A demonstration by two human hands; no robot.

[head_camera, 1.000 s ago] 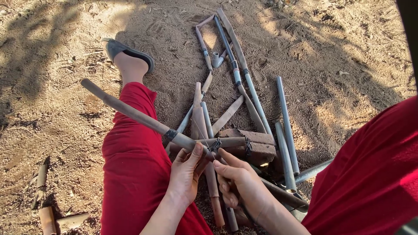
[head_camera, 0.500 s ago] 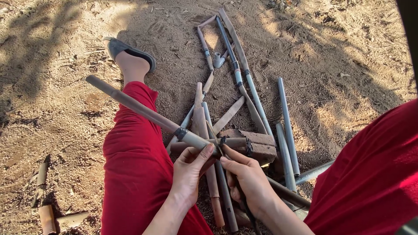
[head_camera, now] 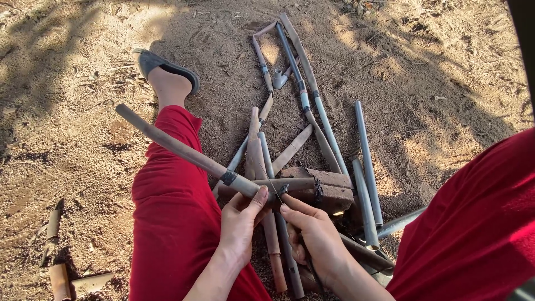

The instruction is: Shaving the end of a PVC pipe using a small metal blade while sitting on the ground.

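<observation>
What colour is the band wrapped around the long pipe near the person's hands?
Black: a narrow dark band around the dusty brown pipe, seen best in the head view.

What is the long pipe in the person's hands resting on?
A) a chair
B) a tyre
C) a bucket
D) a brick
D: the long pipe, held by the left hand with the right hand beside it, lies with its near end across a reddish brick on the sandy ground, among other loose pipes.
</observation>
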